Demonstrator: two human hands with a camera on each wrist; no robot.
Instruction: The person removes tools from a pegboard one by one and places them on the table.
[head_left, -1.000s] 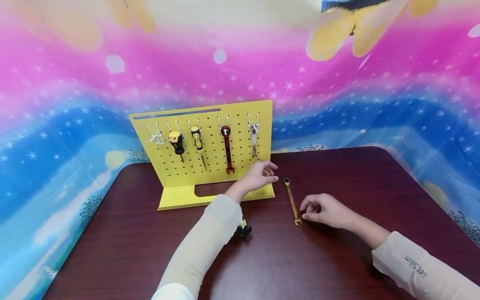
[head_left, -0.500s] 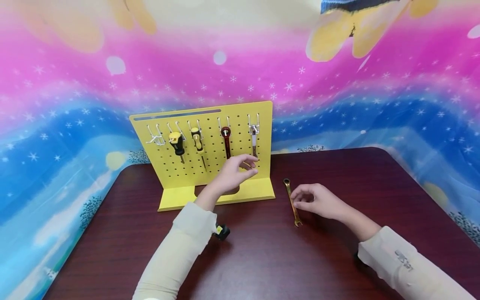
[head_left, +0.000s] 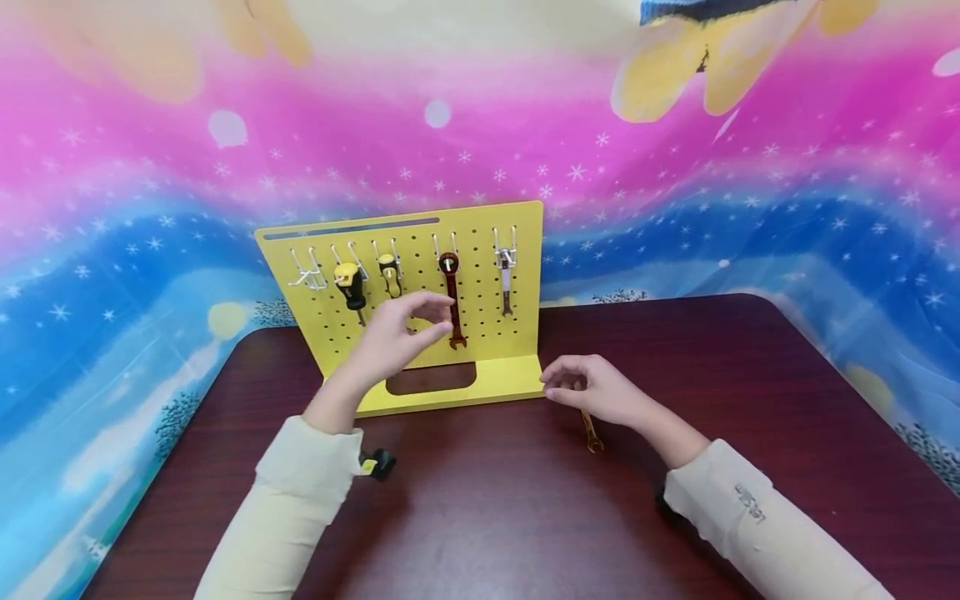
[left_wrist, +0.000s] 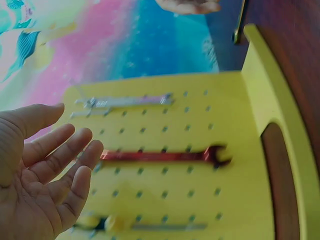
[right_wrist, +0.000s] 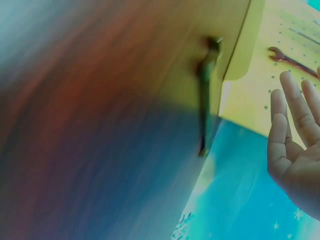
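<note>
My left hand (head_left: 393, 337) hovers before the yellow pegboard (head_left: 495, 217), its fingers loosely bent and holding nothing. A red combination wrench (head_left: 453, 304) hangs just beyond its fingertips; the left wrist view shows a gap between the hand (left_wrist: 47, 180) and that wrench (left_wrist: 160, 156). On the table lies a gold combination wrench (head_left: 592, 435), partly hidden in the head view by my right hand (head_left: 600, 390). That hand is above it with relaxed fingers and holds nothing. In the right wrist view the gold wrench (right_wrist: 205, 95) lies whole on the table, apart from the hand (right_wrist: 300, 145).
Two screwdrivers with yellow-and-black handles, a thick one (head_left: 350, 286) and a slimmer one (head_left: 388, 271), hang at the board's left. A silver wrench (head_left: 506, 287) hangs at its right. The leftmost hook (head_left: 309, 275) bears no tool. A printed cloth (head_left: 675, 200) stands behind the table (head_left: 510, 508).
My left hand has moved left across the board from its right end. My right hand has moved left and slightly up, over the gold wrench. The tools have stayed in place.
</note>
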